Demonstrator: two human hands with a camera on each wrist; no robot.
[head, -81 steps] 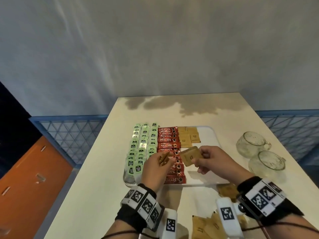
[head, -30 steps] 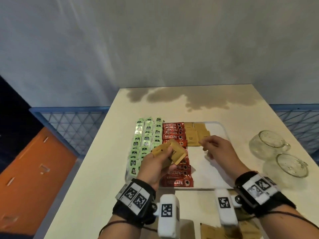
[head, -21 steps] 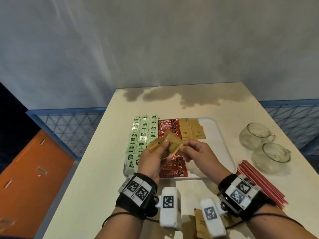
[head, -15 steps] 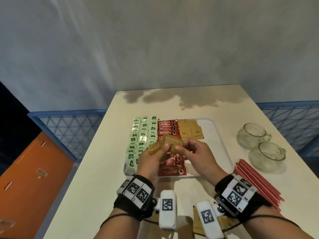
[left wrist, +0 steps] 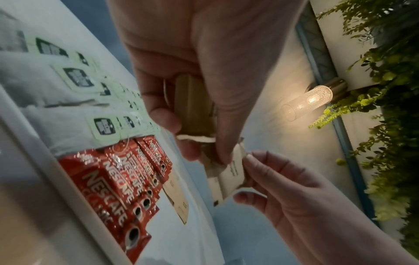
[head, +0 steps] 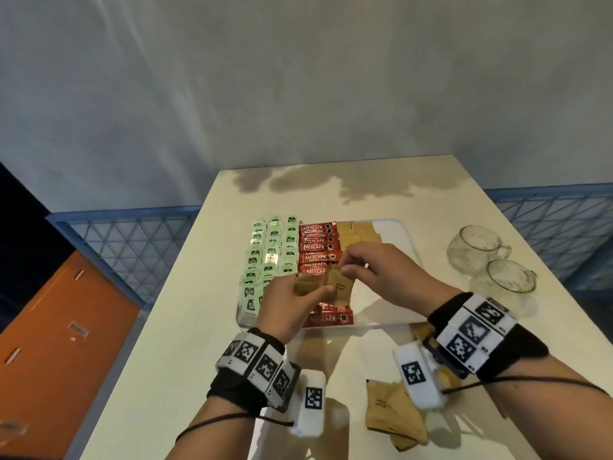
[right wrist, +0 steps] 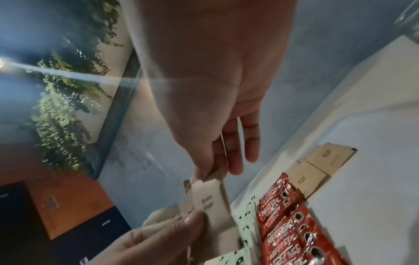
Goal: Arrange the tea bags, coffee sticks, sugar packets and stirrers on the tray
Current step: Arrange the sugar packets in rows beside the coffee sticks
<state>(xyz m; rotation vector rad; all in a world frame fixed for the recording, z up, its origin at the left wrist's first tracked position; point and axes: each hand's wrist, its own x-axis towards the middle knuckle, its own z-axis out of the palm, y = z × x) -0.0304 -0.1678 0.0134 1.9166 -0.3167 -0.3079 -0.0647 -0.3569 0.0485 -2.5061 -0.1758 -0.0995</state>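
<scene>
Head view: my left hand [head: 292, 303] held a small stack of brown sugar packets [head: 318, 285] above the near half of the tray [head: 409, 242], thumb on top and fingers curled under.
Right hand: my right hand [head: 381, 273] had come back from the sugar rows at the far end and pinched the top packet [left wrist: 231, 172] of the stack between thumb and forefinger.
Change: a second earlier the right hand was out over the tray, apart from the left; by this moment both hands met over the coffee sticks [head: 320, 250].
Left wrist view: the pinched packet was fanned partly out of the stack, so I judged it was being peeled off, not yet free.
Tray so far: tea bags [head: 270, 257] in green columns on the left, coffee sticks in a red column beside them, placed sugar packets [head: 360, 235] only at the far end.
Meaning: I read this as the next sugar placement starting, the column far from filled.
Still waiting: loose sugar packets [head: 391, 413] on the table [head: 185, 327] near me; stirrers out of sight.
</scene>
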